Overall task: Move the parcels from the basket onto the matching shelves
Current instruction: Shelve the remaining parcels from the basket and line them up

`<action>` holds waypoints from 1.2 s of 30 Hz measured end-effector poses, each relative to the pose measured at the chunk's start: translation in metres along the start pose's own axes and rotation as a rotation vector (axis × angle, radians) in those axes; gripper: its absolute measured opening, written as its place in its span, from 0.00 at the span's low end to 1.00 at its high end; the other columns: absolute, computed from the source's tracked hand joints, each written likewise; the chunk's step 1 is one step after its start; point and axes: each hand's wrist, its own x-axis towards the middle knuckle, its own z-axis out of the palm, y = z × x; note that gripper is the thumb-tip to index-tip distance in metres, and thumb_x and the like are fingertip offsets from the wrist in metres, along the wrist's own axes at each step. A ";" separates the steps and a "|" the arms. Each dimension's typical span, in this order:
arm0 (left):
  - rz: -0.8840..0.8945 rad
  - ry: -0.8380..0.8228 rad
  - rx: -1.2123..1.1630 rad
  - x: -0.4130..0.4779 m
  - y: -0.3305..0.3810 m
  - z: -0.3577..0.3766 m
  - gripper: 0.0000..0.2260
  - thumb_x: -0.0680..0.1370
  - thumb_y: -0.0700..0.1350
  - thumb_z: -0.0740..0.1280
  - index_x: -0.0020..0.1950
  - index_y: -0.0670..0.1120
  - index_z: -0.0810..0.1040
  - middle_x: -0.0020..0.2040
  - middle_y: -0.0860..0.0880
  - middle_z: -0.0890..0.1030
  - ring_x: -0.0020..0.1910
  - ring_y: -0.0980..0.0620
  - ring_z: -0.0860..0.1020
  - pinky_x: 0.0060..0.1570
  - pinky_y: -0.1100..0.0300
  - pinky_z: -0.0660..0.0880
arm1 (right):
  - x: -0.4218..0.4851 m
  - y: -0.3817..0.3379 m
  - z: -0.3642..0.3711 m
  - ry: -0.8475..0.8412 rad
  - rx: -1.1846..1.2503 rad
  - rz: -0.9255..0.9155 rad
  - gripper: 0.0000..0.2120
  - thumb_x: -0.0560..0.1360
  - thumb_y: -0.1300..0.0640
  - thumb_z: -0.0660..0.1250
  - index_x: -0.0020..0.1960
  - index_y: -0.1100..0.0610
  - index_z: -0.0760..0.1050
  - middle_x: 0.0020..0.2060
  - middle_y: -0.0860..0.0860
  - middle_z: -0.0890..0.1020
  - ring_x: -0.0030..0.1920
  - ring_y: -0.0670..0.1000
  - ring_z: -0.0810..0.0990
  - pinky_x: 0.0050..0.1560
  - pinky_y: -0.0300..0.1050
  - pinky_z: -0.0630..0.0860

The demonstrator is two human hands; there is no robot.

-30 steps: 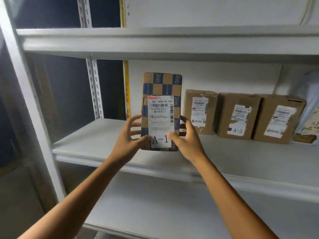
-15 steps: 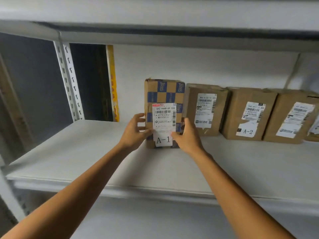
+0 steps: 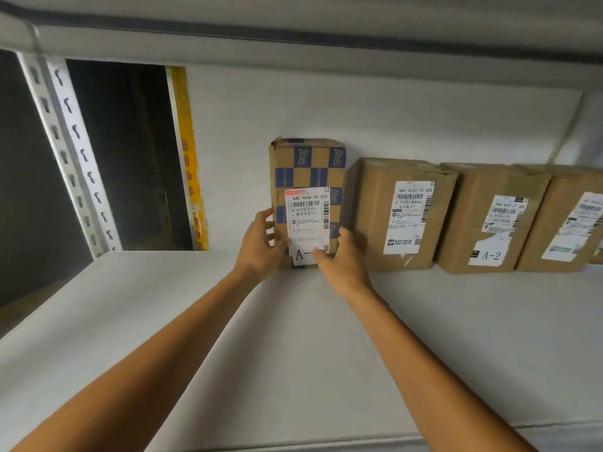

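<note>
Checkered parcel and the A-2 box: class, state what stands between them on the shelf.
One plain brown box stands between the checkered parcel and the A-2 box, shown in the head view.

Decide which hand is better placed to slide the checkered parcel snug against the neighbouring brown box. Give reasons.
Probably left. The left hand grips the checkered parcel on its free side, opposite the brown box; the right hand sits on the box side.

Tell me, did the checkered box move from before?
Yes. The checkered box went deeper into the shelf and rightward, ending up right beside the brown box.
</note>
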 end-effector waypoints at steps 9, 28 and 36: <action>0.018 -0.063 0.068 -0.034 -0.015 -0.010 0.20 0.78 0.40 0.65 0.70 0.49 0.66 0.67 0.47 0.74 0.53 0.54 0.75 0.42 0.71 0.70 | -0.018 0.002 -0.013 -0.131 0.212 0.070 0.23 0.75 0.64 0.66 0.64 0.44 0.66 0.60 0.49 0.80 0.58 0.46 0.79 0.59 0.38 0.74; 0.355 -0.531 0.400 -0.200 0.138 0.104 0.18 0.80 0.53 0.60 0.70 0.52 0.70 0.70 0.49 0.71 0.66 0.49 0.71 0.61 0.60 0.65 | -0.190 0.040 -0.275 0.009 -0.455 0.029 0.31 0.75 0.41 0.65 0.74 0.51 0.63 0.73 0.49 0.67 0.72 0.56 0.62 0.68 0.52 0.65; 0.552 -0.781 0.475 -0.253 0.210 0.247 0.22 0.81 0.53 0.60 0.74 0.57 0.62 0.74 0.51 0.65 0.71 0.48 0.65 0.68 0.56 0.61 | -0.263 0.104 -0.420 0.139 -0.409 0.258 0.36 0.75 0.43 0.67 0.78 0.51 0.56 0.75 0.52 0.61 0.74 0.57 0.61 0.72 0.52 0.63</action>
